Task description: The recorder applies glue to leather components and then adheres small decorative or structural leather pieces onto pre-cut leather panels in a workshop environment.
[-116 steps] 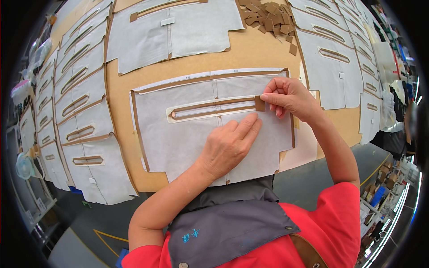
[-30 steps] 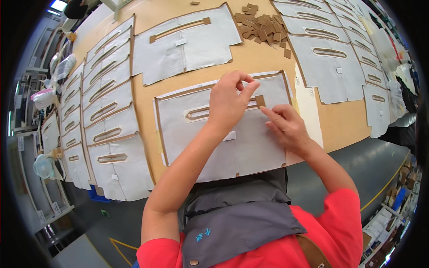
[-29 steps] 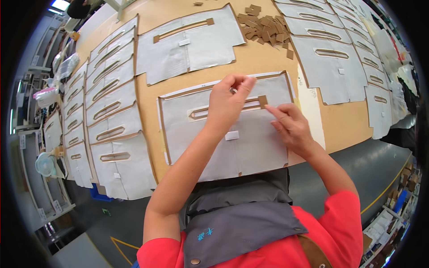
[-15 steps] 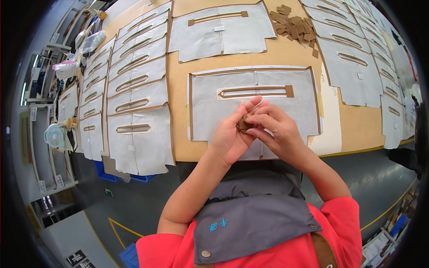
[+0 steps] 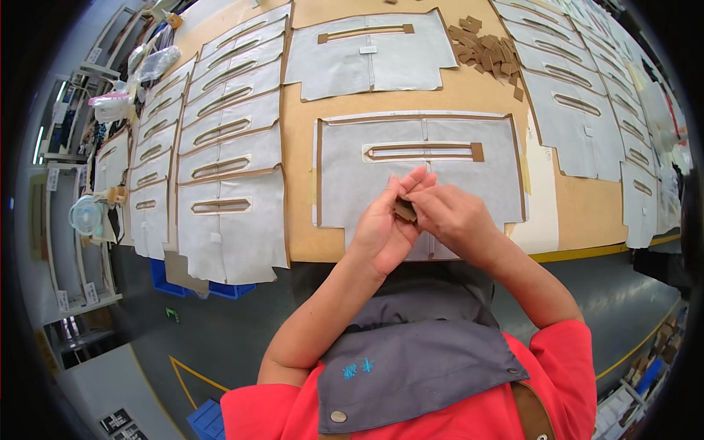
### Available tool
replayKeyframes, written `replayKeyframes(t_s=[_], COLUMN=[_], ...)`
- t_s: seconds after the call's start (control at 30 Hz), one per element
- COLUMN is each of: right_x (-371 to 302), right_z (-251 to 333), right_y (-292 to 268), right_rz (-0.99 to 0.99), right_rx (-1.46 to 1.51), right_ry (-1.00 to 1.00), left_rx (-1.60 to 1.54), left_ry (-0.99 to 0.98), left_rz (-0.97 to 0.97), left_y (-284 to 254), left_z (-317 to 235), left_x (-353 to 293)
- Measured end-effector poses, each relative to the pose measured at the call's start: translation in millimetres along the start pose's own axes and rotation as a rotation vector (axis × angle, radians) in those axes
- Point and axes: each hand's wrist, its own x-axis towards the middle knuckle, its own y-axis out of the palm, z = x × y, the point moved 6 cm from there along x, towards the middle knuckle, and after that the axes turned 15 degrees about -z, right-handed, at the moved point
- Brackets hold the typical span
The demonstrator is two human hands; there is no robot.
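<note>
A few small brown square pieces point(image 5: 404, 210), like leather or card, lie in my left hand point(image 5: 380, 235), held between its thumb and palm with the fingers stretched forward. My right hand point(image 5: 460, 220) is closed in a pinch at the upper edge of these pieces; its fingertips partly hide them. Both hands are over the near part of a grey fabric panel point(image 5: 348, 187) edged in brown. In that panel is a long slot with brown trim point(image 5: 422, 155), and a brown square point(image 5: 477, 152) sits at its right end.
Another grey panel point(image 5: 330, 66) lies farther back, with a pile of loose brown squares point(image 5: 488, 51) to its right. Overlapping rows of slotted panels point(image 5: 235, 242) cover the left; more panels point(image 5: 587, 147) lie at the right. Blue bins point(image 5: 231, 290) stand below the table's left front edge.
My right fingers have drawn in closer over the brown pieces, which look more tilted in my left palm. The whole view has shifted slightly.
</note>
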Motion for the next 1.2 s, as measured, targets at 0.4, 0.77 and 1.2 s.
replayKeyframes(t_s=[0.4,0.77,1.2], right_x=[10.0,15.7,7.9], right_z=[-48.1,-33.2,-36.6], right_y=[12.4,51.4,59.4], right_rz=[0.115,0.068,0.101], right_rx=[0.739,0.119,0.049], right_ry=[1.061,0.014,-0.036], left_rx=[0.456,0.745,1.182], left_ry=[0.522,0.614,0.507], left_rz=[-0.185,-0.437,-0.356], left_y=[-16.2,-63.2,-37.7], left_z=[-50.3,-121.6,-134.8], left_x=[-6.4,-6.7,37.0])
